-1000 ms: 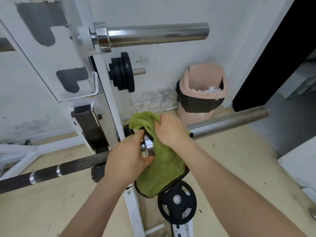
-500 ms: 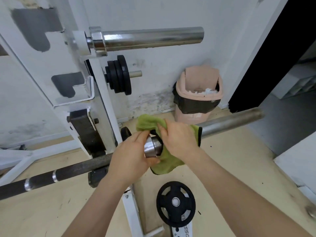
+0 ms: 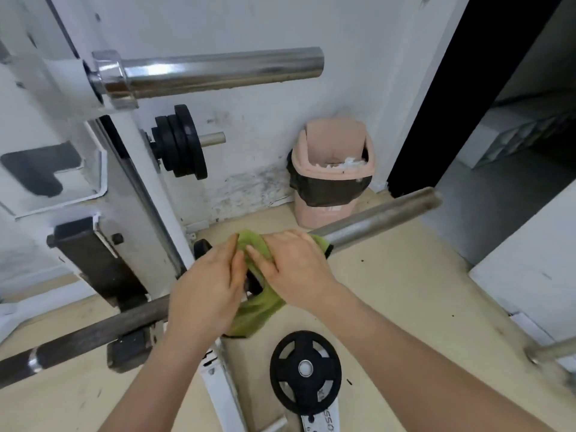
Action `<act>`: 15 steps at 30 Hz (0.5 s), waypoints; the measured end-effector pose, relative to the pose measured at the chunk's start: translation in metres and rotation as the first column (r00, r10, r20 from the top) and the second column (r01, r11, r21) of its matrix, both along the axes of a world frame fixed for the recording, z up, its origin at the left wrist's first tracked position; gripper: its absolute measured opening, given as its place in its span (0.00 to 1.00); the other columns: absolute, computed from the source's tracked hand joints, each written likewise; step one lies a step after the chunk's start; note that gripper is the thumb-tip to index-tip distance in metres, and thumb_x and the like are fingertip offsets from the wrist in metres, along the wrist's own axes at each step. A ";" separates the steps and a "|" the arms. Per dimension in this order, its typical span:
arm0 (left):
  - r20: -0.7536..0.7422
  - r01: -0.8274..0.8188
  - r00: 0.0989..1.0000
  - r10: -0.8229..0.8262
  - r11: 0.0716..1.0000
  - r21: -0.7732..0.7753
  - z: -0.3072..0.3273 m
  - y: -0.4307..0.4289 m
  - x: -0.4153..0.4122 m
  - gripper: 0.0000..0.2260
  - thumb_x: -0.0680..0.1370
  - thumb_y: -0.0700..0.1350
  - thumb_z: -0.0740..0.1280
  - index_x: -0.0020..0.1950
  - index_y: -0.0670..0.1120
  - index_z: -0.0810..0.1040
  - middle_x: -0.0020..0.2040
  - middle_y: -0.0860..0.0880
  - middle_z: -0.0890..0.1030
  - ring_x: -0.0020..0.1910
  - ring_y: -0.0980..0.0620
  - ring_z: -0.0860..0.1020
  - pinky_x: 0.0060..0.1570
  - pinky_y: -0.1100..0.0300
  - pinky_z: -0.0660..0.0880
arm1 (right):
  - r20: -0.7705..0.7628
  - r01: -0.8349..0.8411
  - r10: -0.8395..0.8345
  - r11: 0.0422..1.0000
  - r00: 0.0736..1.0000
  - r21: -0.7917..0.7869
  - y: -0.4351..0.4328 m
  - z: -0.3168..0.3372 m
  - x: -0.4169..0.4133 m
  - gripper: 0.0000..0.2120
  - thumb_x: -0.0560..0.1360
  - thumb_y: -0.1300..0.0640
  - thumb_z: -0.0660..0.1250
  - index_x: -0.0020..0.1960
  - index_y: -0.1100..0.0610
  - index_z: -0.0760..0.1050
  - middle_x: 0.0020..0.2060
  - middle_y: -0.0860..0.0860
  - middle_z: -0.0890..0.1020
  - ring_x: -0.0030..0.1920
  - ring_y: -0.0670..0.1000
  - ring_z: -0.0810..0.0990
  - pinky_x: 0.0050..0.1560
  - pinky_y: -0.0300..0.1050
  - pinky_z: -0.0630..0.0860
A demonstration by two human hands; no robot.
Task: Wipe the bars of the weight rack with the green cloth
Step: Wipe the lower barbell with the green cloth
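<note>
The green cloth (image 3: 260, 302) is wrapped over the lower barbell (image 3: 378, 220) close to the white rack upright (image 3: 146, 207). The right hand (image 3: 293, 269) lies on top of it, fingers pressed flat and close together; the left hand (image 3: 207, 294) cups it from the near side, fingers curled around cloth and bar. The sleeve's long axis runs away up and to the right, bare beyond the right hand, so that hand looks best placed to slide outward.
</note>
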State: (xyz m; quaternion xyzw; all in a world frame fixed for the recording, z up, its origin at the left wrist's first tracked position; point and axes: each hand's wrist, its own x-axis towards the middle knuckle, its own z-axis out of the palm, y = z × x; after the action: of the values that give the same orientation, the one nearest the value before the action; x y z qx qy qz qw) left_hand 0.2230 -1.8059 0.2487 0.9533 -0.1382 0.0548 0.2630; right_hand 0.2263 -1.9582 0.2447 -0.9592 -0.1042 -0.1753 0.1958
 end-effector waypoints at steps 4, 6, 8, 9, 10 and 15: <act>0.054 0.097 0.993 -0.106 0.984 0.151 -0.005 0.007 -0.016 0.22 0.79 0.54 0.53 0.64 0.47 0.78 0.65 0.48 0.77 0.63 0.46 0.75 0.62 0.49 0.72 | 0.013 0.229 -0.230 0.972 0.973 0.047 -0.090 -0.007 0.009 0.22 0.80 0.43 0.53 0.42 0.57 0.77 0.38 0.56 0.81 0.43 0.60 0.78 0.42 0.49 0.71; 0.105 0.087 0.988 -0.112 0.973 0.215 0.001 0.010 -0.027 0.15 0.74 0.51 0.60 0.55 0.52 0.83 0.61 0.50 0.81 0.62 0.48 0.77 0.65 0.47 0.70 | -0.036 0.404 -0.403 0.906 0.915 0.123 -0.138 -0.005 0.010 0.20 0.81 0.46 0.56 0.43 0.59 0.77 0.40 0.58 0.80 0.44 0.60 0.78 0.41 0.48 0.69; 0.139 0.031 0.989 -0.056 0.983 0.180 0.014 0.005 -0.036 0.10 0.70 0.49 0.62 0.41 0.55 0.84 0.45 0.55 0.85 0.53 0.52 0.81 0.65 0.51 0.68 | -0.091 0.556 -0.549 0.809 0.831 0.192 -0.168 0.001 0.014 0.19 0.81 0.47 0.56 0.46 0.60 0.77 0.42 0.59 0.81 0.45 0.62 0.79 0.42 0.49 0.72; 0.142 0.011 0.989 -0.032 0.989 0.146 0.023 -0.002 -0.035 0.10 0.70 0.49 0.61 0.39 0.54 0.83 0.38 0.56 0.83 0.46 0.52 0.81 0.63 0.54 0.68 | -0.092 0.608 -0.604 0.766 0.792 0.210 -0.166 0.003 0.018 0.19 0.81 0.47 0.56 0.46 0.60 0.77 0.43 0.60 0.82 0.46 0.63 0.79 0.42 0.51 0.73; 0.157 0.010 0.987 -0.029 0.993 0.119 0.029 -0.014 -0.031 0.11 0.71 0.49 0.60 0.40 0.53 0.82 0.36 0.55 0.82 0.42 0.51 0.80 0.58 0.55 0.70 | -0.083 0.642 -0.639 0.744 0.765 0.188 -0.151 0.004 0.021 0.19 0.81 0.48 0.56 0.46 0.61 0.78 0.43 0.62 0.82 0.46 0.63 0.79 0.43 0.52 0.73; 0.032 0.052 0.998 -0.060 0.977 0.209 0.018 -0.079 0.008 0.12 0.79 0.51 0.53 0.52 0.48 0.73 0.44 0.48 0.80 0.42 0.45 0.77 0.39 0.54 0.72 | 0.098 0.330 -0.336 0.942 0.937 0.066 -0.048 -0.012 0.001 0.11 0.72 0.53 0.61 0.37 0.57 0.78 0.33 0.54 0.80 0.37 0.58 0.78 0.42 0.49 0.69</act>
State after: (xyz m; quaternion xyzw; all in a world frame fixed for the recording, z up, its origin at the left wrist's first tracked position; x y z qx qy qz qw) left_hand 0.2310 -1.8848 0.2671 0.9700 -0.1751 0.0508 0.1609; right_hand 0.2277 -2.0061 0.2329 -0.9471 0.0536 -0.2598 0.1806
